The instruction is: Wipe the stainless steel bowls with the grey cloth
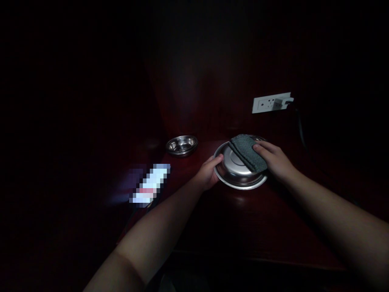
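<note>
On the counter (243, 219), my left hand (208, 174) curls its fingers (217, 160) on the plate (238, 172) rim; my right hand (275, 160) presses flat fingers (258, 149) on the cloth (247, 152).

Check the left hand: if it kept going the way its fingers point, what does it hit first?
The left hand already touches the rim of the steel plate, fingers pointing right and away. Going on, it would push that plate, then likely meet the grey cloth under the right hand.
</note>
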The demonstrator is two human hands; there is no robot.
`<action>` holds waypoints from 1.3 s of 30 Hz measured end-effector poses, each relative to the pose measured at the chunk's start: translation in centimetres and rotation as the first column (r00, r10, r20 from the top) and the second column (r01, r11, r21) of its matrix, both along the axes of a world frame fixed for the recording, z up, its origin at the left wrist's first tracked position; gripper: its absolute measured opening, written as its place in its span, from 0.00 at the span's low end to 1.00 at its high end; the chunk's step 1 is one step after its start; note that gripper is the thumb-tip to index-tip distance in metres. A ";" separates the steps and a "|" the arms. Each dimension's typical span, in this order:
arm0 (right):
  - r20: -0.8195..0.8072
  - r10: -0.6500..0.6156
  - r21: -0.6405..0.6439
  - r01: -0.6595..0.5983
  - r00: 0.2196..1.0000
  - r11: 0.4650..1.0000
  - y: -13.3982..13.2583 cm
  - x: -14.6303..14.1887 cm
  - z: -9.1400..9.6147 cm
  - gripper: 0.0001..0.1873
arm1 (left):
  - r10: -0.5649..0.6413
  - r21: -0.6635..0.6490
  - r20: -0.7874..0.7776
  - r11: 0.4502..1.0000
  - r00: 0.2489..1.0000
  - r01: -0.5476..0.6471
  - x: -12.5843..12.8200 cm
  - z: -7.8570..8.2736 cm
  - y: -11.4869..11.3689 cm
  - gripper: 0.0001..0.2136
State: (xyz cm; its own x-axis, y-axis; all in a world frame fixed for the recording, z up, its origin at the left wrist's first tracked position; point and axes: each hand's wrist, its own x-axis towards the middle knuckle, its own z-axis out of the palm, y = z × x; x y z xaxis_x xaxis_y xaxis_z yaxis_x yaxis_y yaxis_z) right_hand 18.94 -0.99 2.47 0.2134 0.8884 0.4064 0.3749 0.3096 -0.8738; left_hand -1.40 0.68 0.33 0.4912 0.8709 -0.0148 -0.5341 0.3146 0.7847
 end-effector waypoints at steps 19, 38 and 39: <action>-0.025 -0.018 0.018 0.019 1.000 1.000 0.3 0.3 -0.4 0.21 | 0.032 -0.025 -0.098 0.999 0.995 -0.035 0.4 -0.1 0.3 0.20; -0.014 -0.022 0.000 0.022 1.000 1.000 -0.5 -0.2 0.5 0.20 | 0.010 0.029 -0.067 1.000 0.998 -0.008 0.1 0.0 -0.3 0.20; -0.018 -0.023 -0.007 0.023 1.000 1.000 -0.6 -0.3 0.5 0.20 | 0.019 0.027 -0.072 0.999 0.997 -0.017 0.1 0.1 -0.4 0.20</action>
